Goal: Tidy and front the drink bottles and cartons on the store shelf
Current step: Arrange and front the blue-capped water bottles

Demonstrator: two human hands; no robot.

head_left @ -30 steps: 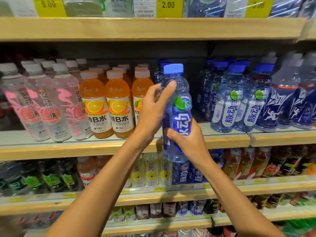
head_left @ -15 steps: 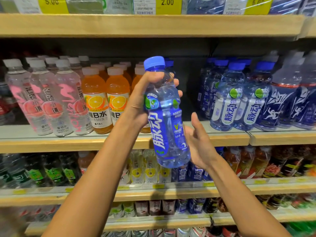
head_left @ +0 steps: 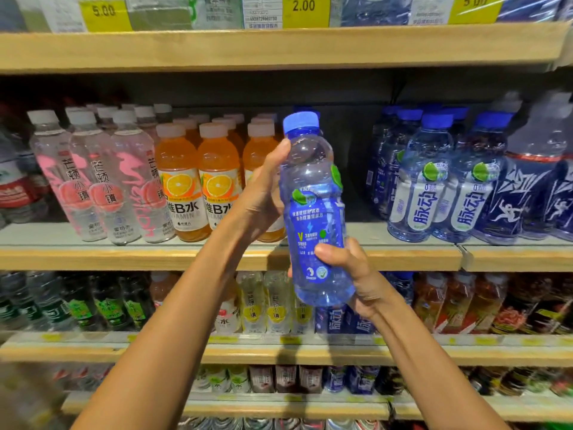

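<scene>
Head view: A blue-capped drink bottle (head_left: 313, 212) is held clear of the store shelf (head_left: 124, 259) in both hands, nearly upright, its top tipped slightly leftward. The small-print side of the blue label is turned toward the camera. The left hand (head_left: 263, 200) is wrapped round the upper half, with the thumb laid against the clear shoulder just under the cap. The right hand (head_left: 356, 274) is closed round the lower half, its thumb pressed across the bottom of the label and its fingers hidden behind the bottle.

Behind the hands, a dark gap in the shelf row is seen. To the left of the left hand, orange vitamin drinks (head_left: 183, 187) are lined up, and clear bottles with pink labels (head_left: 90, 181) are ranged beyond them. To the right of the right hand, matching blue bottles (head_left: 424, 187) are stood with their labels facing out. Yellow price tags (head_left: 305, 9) are fixed above the hands, and further bottles (head_left: 273, 305) are shelved below them.
</scene>
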